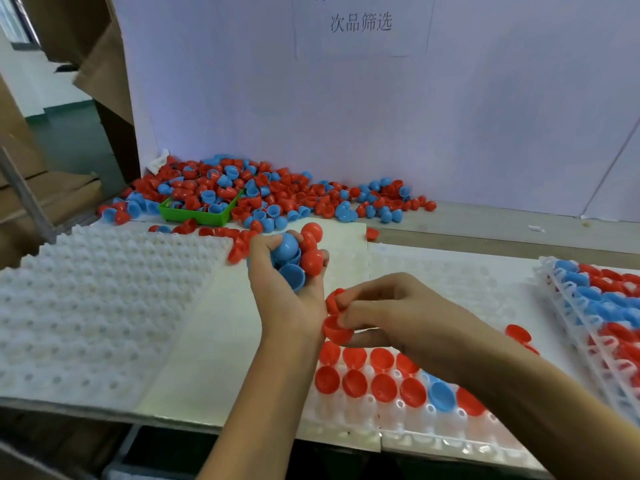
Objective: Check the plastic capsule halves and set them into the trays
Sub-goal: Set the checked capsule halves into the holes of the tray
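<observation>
My left hand (289,303) is palm up above the table, cupping a handful of capsule halves (294,254), several blue and red. My right hand (391,313) pinches two red capsule halves (337,318) in its fingertips, right beside the left wrist. Under the hands lies a white tray (433,420) with two rows of red halves (367,372) and one blue half (441,396) seated in its holes. A big loose pile of red and blue halves (263,192) lies at the back against the white wall.
A green bin (197,214) sits half buried in the pile. An upturned white dimpled tray (90,299) lies at the left. Stacked filled trays (602,306) stand at the right edge. One loose red half (517,332) lies on the table right of my wrist. Cardboard boxes stand far left.
</observation>
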